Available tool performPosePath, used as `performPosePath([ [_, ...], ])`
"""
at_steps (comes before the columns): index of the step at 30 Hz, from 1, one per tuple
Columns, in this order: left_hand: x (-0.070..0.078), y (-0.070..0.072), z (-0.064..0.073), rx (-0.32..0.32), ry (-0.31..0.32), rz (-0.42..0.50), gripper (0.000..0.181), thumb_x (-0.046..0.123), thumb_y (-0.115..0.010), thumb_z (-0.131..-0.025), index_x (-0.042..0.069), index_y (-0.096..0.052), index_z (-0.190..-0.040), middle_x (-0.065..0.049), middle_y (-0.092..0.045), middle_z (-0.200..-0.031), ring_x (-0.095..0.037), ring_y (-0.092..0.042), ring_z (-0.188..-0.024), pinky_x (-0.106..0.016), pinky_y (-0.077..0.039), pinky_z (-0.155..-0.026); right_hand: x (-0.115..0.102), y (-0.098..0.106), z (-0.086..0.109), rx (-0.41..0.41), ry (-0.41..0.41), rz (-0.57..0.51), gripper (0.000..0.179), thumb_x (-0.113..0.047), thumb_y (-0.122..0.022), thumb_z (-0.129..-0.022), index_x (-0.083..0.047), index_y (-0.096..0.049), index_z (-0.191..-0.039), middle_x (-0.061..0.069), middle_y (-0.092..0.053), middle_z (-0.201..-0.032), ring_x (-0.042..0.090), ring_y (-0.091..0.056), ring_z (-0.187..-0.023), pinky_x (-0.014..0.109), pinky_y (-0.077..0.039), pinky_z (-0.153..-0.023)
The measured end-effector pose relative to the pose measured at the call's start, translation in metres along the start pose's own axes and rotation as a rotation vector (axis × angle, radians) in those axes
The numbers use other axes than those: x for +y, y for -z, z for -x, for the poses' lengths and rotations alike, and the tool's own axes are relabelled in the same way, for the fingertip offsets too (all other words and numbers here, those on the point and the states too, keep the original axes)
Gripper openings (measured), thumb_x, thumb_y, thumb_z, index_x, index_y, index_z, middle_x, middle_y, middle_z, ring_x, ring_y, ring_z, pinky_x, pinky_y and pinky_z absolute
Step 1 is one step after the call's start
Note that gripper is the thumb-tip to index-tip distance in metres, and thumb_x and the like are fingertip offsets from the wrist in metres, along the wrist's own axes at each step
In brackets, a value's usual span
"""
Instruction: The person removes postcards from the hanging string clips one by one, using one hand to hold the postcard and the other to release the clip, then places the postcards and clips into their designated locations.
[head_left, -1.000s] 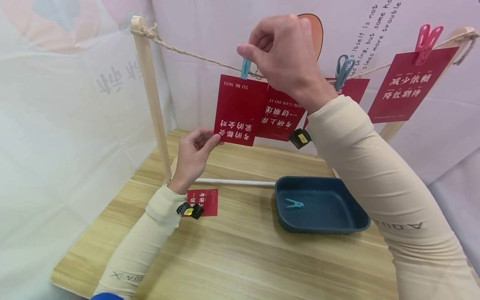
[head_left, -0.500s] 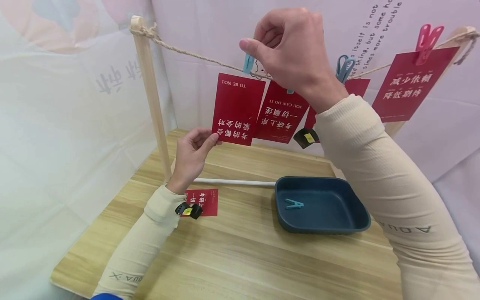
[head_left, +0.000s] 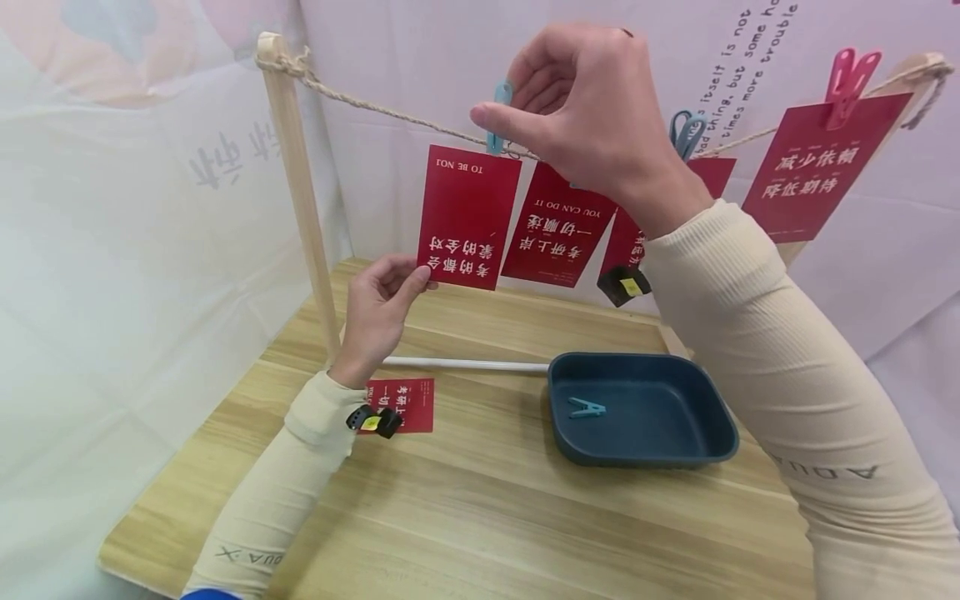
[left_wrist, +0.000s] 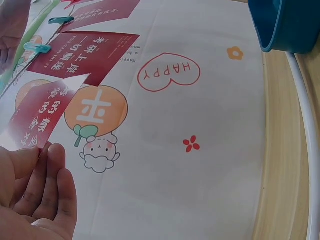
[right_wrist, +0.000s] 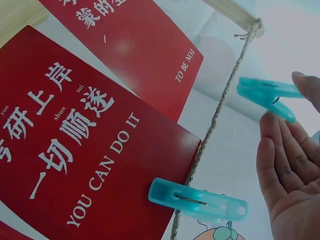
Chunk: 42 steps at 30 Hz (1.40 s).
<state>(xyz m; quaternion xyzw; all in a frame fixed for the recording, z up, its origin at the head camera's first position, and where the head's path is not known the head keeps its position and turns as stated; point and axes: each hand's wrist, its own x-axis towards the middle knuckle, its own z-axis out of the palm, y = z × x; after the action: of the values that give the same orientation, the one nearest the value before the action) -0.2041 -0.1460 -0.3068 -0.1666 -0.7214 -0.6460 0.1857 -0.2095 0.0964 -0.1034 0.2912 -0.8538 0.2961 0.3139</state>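
Fingers of the left hand (head_left: pixel 378 304) pinched the lower corner of the leftmost red card (head_left: pixel 467 217); its peg (head_left: pixel 497 117) was gripped open at the rope (head_left: pixel 390 111) by the right hand (head_left: pixel 592 108). Clipping appeared unfinished; one card (head_left: pixel 401 404) remained on the table (head_left: pixel 480 517).

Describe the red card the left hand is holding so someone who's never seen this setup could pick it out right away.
Find the twine rope strung between two wooden posts above the wooden table. Several red paper cards hang along it; take the one nearest the left wooden post. That red card reads "TO BE NO.1", and the left hand pinches its lower corner, unlike the neighbouring "YOU CAN DO IT" card.
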Motion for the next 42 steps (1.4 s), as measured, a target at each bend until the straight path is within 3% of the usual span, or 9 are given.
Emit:
performPosePath([
  [10,-0.003,0.002,0.001,0.001,-0.011,-0.004,0.023,0.011,-0.069,-0.103,-0.005,-0.070,-0.120,-0.008,-0.079,-0.103,-0.012,-0.076,-0.091,-0.021,-0.062,-0.088,-0.002,0.002,0.012,-0.034,0.048,-0.021,0.044,-0.043,-0.080,-0.092,-0.006,-0.075,-0.115,0.003,-0.079,-0.107,0.011,-0.075,-0.097,0.018,-0.058,-0.098],
  [16,-0.004,0.002,0.001,-0.010,-0.010,-0.002,0.023,0.011,-0.069,-0.103,-0.005,-0.069,-0.119,-0.013,-0.078,-0.104,-0.006,-0.076,-0.090,-0.022,-0.062,-0.089,0.000,0.002,0.022,-0.055,0.038,-0.003,0.042,-0.041,-0.081,-0.092,-0.006,-0.076,-0.115,0.005,-0.081,-0.108,0.013,-0.076,-0.096,0.021,-0.059,-0.097],
  [17,-0.005,0.002,0.002,-0.012,-0.008,-0.001,0.023,0.011,-0.069,-0.103,-0.005,-0.069,-0.120,-0.012,-0.078,-0.105,-0.006,-0.076,-0.090,-0.022,-0.062,-0.090,0.001,0.003,0.024,-0.060,0.035,-0.005,0.041,-0.040,-0.081,-0.092,-0.007,-0.076,-0.116,0.006,-0.081,-0.108,0.015,-0.077,-0.097,0.021,-0.056,-0.104],
  [21,-0.005,0.004,0.002,-0.012,0.007,0.002,0.024,0.013,-0.069,-0.103,-0.005,-0.069,-0.120,-0.004,-0.079,-0.102,-0.009,-0.076,-0.091,-0.021,-0.061,-0.091,0.003,0.003,0.032,-0.089,0.009,-0.005,0.040,-0.039,-0.082,-0.092,-0.009,-0.076,-0.117,0.008,-0.081,-0.110,0.022,-0.078,-0.100,0.032,-0.057,-0.107],
  [23,-0.006,0.005,0.003,-0.010,0.015,-0.001,0.025,0.014,-0.069,-0.104,-0.004,-0.069,-0.120,0.000,-0.078,-0.101,-0.010,-0.076,-0.092,-0.022,-0.061,-0.092,0.006,0.003,0.035,-0.104,0.001,-0.001,0.040,-0.039,-0.082,-0.092,-0.009,-0.076,-0.118,0.008,-0.080,-0.111,0.022,-0.078,-0.101,0.034,-0.058,-0.107],
  [24,-0.006,0.005,0.003,-0.009,0.018,0.000,0.025,0.015,-0.069,-0.104,-0.004,-0.069,-0.120,0.001,-0.078,-0.100,-0.010,-0.076,-0.092,-0.022,-0.061,-0.092,0.007,0.003,0.037,-0.110,-0.003,0.009,0.041,-0.039,-0.082,-0.092,-0.010,-0.075,-0.119,0.007,-0.080,-0.111,0.020,-0.077,-0.100,0.035,-0.062,-0.100],
  [31,-0.007,0.008,0.006,-0.010,0.035,-0.008,0.026,0.014,-0.069,-0.104,-0.005,-0.068,-0.120,-0.003,-0.077,-0.102,-0.006,-0.075,-0.092,-0.022,-0.062,-0.092,0.016,0.003,0.045,-0.137,-0.011,0.014,0.043,-0.039,-0.084,-0.091,-0.009,-0.075,-0.119,0.003,-0.080,-0.110,0.013,-0.076,-0.097,0.014,-0.057,-0.091],
  [39,-0.009,0.009,0.007,-0.007,0.038,-0.016,0.025,0.012,-0.068,-0.104,-0.006,-0.067,-0.121,-0.017,-0.077,-0.107,-0.007,-0.075,-0.092,-0.022,-0.062,-0.092,0.021,0.004,0.054,-0.146,-0.025,-0.008,0.041,-0.040,-0.084,-0.090,-0.009,-0.076,-0.116,0.002,-0.080,-0.108,0.011,-0.076,-0.094,0.010,-0.056,-0.087],
  [42,-0.009,0.009,0.007,-0.009,0.037,-0.008,0.024,0.013,-0.068,-0.104,-0.005,-0.068,-0.120,-0.011,-0.078,-0.104,-0.006,-0.075,-0.091,-0.022,-0.062,-0.091,0.022,0.003,0.057,-0.146,-0.020,-0.006,0.041,-0.038,-0.084,-0.090,-0.008,-0.076,-0.117,0.003,-0.081,-0.107,0.013,-0.077,-0.094,0.008,-0.055,-0.086],
])
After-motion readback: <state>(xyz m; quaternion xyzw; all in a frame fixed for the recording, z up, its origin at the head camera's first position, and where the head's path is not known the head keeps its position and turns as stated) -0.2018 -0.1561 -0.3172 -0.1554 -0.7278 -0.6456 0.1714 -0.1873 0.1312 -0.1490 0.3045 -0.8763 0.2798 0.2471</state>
